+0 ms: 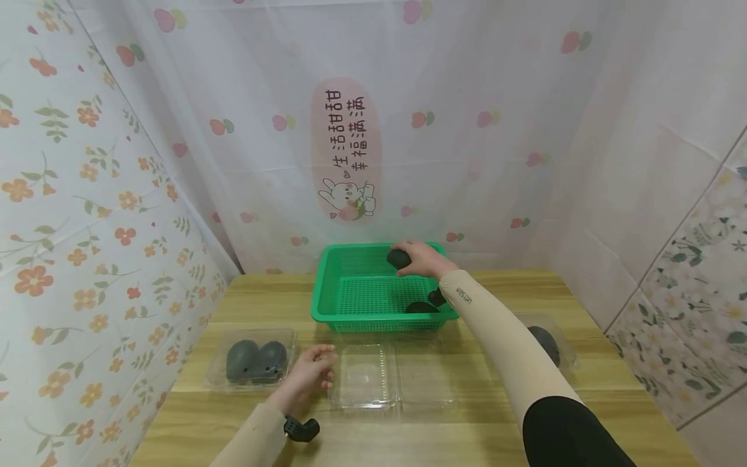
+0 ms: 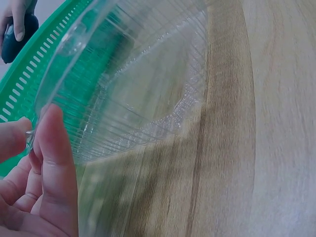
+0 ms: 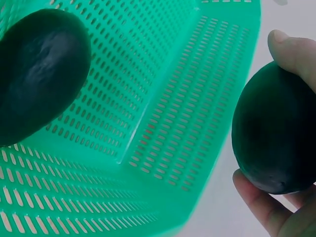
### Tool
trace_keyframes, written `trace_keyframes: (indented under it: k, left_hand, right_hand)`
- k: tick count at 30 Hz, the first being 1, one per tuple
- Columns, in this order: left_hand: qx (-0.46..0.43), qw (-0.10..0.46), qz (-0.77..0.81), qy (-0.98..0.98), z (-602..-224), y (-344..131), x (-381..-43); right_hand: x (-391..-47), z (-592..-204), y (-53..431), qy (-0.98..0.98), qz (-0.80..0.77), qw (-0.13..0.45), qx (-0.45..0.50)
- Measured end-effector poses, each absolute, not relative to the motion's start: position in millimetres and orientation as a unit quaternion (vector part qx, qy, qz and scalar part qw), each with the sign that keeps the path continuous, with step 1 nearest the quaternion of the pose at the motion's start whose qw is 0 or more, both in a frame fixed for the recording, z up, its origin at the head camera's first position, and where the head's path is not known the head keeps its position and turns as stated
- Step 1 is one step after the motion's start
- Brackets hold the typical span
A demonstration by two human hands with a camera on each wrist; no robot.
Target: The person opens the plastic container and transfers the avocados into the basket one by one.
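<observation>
While right hand (image 1: pixel 426 260) holds one fruit (image 1: pixel 399 259), basket (image 1: pixel 358 296) has one, left container (image 1: pixel 218 368) two.

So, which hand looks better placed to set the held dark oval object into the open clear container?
Probably the right hand: it grips the dark oval object near the green basket, while the left hand pinches the edge of the open clear container.
</observation>
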State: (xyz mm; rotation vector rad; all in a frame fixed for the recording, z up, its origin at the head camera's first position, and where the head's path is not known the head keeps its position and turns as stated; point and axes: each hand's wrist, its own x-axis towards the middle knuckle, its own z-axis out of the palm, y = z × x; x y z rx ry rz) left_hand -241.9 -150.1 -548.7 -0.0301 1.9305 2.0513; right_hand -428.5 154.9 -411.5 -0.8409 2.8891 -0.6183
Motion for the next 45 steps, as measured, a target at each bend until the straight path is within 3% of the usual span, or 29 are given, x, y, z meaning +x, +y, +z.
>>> trace_keyframes:
  k: [45]
  left_hand:
    - [-0.008,0.164,0.716,0.678,-546.9,-150.5,-242.3]
  right_hand:
    - [-429.2,-436.0,175.7,0.953,-0.196,0.066,-0.221]
